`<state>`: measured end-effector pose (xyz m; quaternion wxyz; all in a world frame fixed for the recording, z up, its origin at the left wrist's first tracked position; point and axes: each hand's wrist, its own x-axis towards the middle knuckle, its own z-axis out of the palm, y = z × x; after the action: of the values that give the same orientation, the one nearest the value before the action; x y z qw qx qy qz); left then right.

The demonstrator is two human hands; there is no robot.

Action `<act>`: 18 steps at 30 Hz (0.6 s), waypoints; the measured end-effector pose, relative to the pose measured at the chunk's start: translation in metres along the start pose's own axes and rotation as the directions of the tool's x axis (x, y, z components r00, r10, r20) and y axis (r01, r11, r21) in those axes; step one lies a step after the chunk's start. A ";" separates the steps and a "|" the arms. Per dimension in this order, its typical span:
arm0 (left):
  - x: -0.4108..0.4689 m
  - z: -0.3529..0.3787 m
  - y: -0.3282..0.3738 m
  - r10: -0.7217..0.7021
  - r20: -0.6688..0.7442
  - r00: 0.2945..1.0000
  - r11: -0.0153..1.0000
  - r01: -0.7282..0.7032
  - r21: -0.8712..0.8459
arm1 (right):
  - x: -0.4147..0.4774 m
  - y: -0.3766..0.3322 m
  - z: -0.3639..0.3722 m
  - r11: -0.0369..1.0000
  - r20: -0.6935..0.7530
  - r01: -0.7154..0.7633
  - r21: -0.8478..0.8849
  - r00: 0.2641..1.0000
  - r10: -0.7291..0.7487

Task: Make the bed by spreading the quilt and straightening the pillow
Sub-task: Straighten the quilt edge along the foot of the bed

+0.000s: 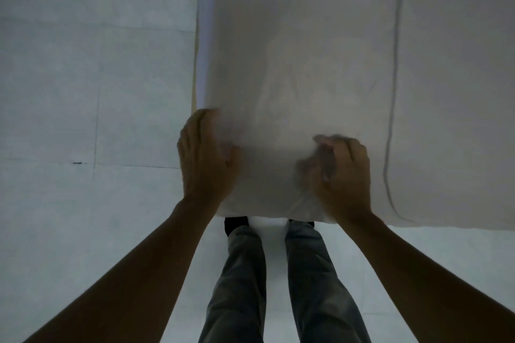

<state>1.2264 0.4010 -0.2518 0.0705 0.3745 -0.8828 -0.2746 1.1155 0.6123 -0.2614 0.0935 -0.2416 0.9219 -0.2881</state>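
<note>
As the quilt (pixel 292 78) lies in a narrow band along the bed (pixel 459 92), I have both hands on its near end: the left hand (pixel 206 156) curls round the left corner beside the tiled floor (pixel 83 78), while the right hand (pixel 344 172) bunches a fold of cloth, its fingers blurred. The hands sit apart, with the quilt's near edge between them and just above my legs (pixel 242 273). I judge the spreading step to be in hand; the next move calls for a wide, even pull to open the quilt across the mattress. No pillow is in view.
</note>
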 end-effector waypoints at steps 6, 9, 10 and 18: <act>0.014 0.053 -0.012 0.366 0.327 0.871 0.857 -0.453 0.247 | 0.023 0.013 0.044 0.944 0.186 0.080 -0.319 0.982 -0.020; -0.006 0.058 -0.033 0.348 0.339 0.874 0.844 -0.450 0.292 | -0.005 0.033 0.048 0.885 0.205 0.089 -0.457 0.979 0.007; -0.015 0.056 -0.039 0.333 0.339 0.880 0.849 -0.436 0.299 | -0.015 0.037 0.047 0.879 0.202 0.082 -0.469 0.979 0.017; -0.077 0.026 -0.074 0.028 0.298 0.954 0.998 -0.046 0.051 | -0.109 0.061 0.009 0.883 0.222 -0.044 -0.468 0.961 0.165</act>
<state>1.3186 0.4245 -0.3071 -0.0685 0.3142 -0.8977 -0.3012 1.1884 0.7062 -0.3004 0.1673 -0.2412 0.9556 -0.0235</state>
